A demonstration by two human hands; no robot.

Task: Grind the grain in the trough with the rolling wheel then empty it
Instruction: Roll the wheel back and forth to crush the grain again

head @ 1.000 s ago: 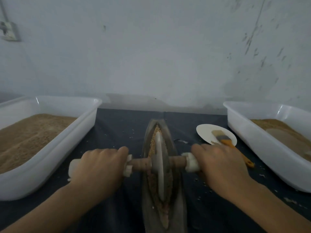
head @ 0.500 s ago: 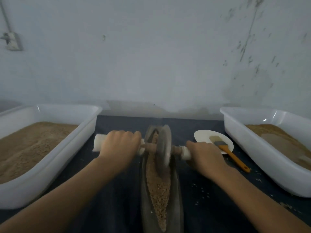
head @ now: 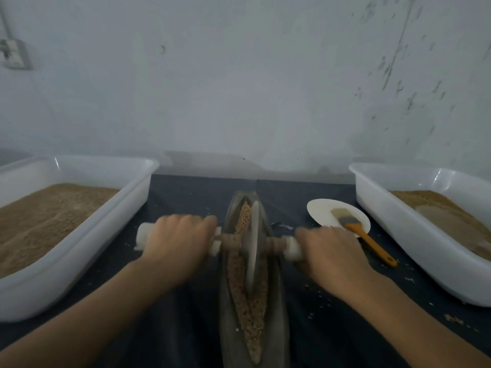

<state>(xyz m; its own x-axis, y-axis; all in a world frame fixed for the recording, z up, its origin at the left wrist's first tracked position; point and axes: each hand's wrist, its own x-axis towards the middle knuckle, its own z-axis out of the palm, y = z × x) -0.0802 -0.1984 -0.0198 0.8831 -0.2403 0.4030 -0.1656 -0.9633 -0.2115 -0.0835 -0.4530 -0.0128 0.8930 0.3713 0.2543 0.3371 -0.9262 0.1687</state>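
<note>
A long, boat-shaped metal trough (head: 280, 309) lies lengthwise on the dark table in front of me, filled with brown grain (head: 251, 312). A grey rolling wheel (head: 252, 245) stands upright in the trough, at its far half, on a wooden axle with white handle ends. My left hand (head: 178, 241) is closed around the left handle (head: 142, 236). My right hand (head: 329, 252) is closed around the right handle (head: 292, 248). Both palms hide most of the handles.
A white tub (head: 87, 235) of brown grain stands at the left, another white tub (head: 414, 235) with ground meal at the right. A white plate (head: 322, 212) with an orange-handled brush (head: 364, 236) lies just beyond my right hand. Loose crumbs dot the cloth. A wall rises behind.
The wheel rolled from the trough's middle to its far end, then came back toward me a little. Both hands moved with it.
</note>
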